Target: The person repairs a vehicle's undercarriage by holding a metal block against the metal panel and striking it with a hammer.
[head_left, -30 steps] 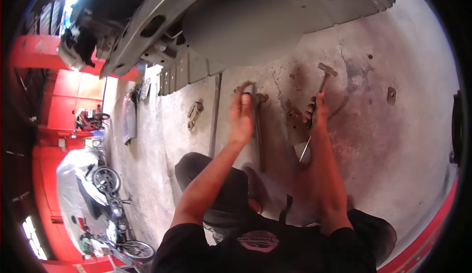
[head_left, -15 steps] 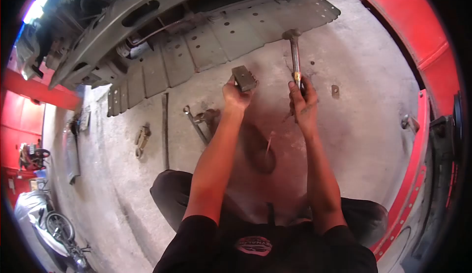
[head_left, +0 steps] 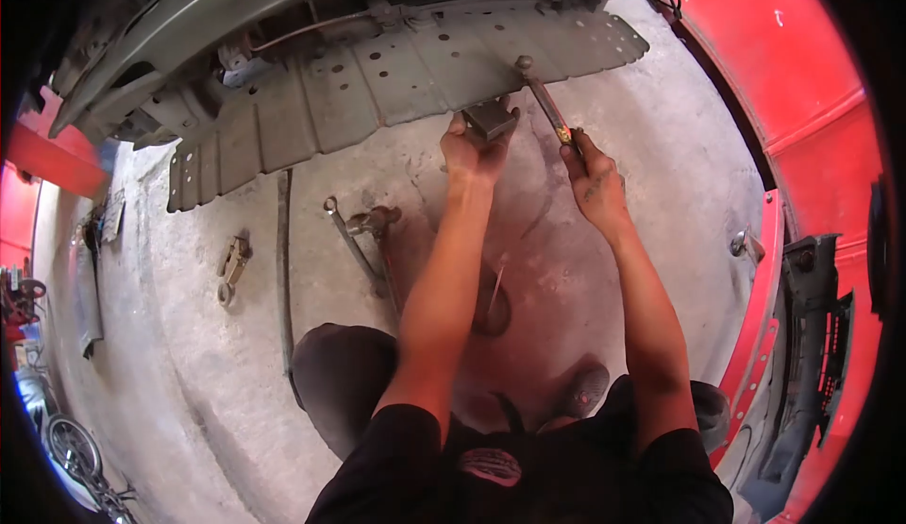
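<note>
My left hand (head_left: 468, 158) is closed around a dark rectangular metal block (head_left: 491, 121), which sits right at the lower edge of a grey ribbed metal panel (head_left: 340, 99). Whether block and panel touch, I cannot tell. In my right hand (head_left: 602, 186) is a hammer (head_left: 545, 104), gripped by its handle. Its shaft slants up and left, and its head overlaps the panel's edge in the view, just right of the block. Rows of holes run along the panel, which hangs under a grey vehicle frame (head_left: 226, 0).
On the concrete floor lie a long bar (head_left: 285, 269), a wrench (head_left: 349, 236), a second hammer (head_left: 376, 220) and a clamp-like metal tool (head_left: 232, 269). A red beam (head_left: 750, 354) stands at the right, with red panels (head_left: 812, 99) beyond. A bicycle wheel (head_left: 74, 447) shows lower left.
Both hands have moved forward, nearer the panel's edge. The hammer has gone from nearly upright to leaning left, closer to the block. The whole view has shifted somewhat.
</note>
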`<move>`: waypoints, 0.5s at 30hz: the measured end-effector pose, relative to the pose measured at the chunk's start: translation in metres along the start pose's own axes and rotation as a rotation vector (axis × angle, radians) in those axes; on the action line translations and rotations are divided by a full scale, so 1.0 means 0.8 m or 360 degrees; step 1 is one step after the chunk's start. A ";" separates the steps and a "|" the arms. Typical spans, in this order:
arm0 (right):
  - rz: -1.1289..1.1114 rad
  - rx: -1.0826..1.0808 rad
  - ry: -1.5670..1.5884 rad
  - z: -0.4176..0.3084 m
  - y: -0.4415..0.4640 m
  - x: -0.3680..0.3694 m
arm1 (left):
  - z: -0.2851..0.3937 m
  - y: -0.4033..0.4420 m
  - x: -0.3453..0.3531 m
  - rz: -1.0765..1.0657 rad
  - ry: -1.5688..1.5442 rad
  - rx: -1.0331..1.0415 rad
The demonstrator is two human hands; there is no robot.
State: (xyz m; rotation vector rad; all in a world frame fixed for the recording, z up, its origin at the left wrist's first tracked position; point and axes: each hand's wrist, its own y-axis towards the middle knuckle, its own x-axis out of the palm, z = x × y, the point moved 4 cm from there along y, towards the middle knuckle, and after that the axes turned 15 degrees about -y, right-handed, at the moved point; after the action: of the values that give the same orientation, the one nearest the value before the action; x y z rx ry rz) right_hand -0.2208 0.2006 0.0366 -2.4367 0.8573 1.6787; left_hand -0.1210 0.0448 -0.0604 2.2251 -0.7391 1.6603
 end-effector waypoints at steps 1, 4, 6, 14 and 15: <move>-0.0058 0.0052 0.0035 -0.001 -0.005 -0.004 | 0.006 0.000 0.001 -0.0003 -0.0011 0.0054; -0.0131 0.0183 0.0184 -0.002 -0.017 -0.022 | 0.034 0.003 0.005 -0.0006 -0.0058 0.0143; -0.0042 0.0215 0.0365 -0.025 -0.022 -0.043 | 0.047 0.008 0.017 -0.0023 -0.0092 0.0121; 0.0870 -0.0333 0.0735 -0.016 0.004 -0.048 | 0.049 0.010 0.018 -0.0030 -0.0050 0.0114; 0.0570 -0.0063 0.0327 0.021 0.014 -0.002 | 0.053 0.015 0.017 -0.0065 0.0000 0.0139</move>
State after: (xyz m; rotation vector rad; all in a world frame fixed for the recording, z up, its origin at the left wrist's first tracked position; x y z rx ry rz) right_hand -0.2404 0.1976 0.0341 -2.6415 1.3711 1.5681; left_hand -0.0905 0.0109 -0.0616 2.2826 -0.6285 1.7042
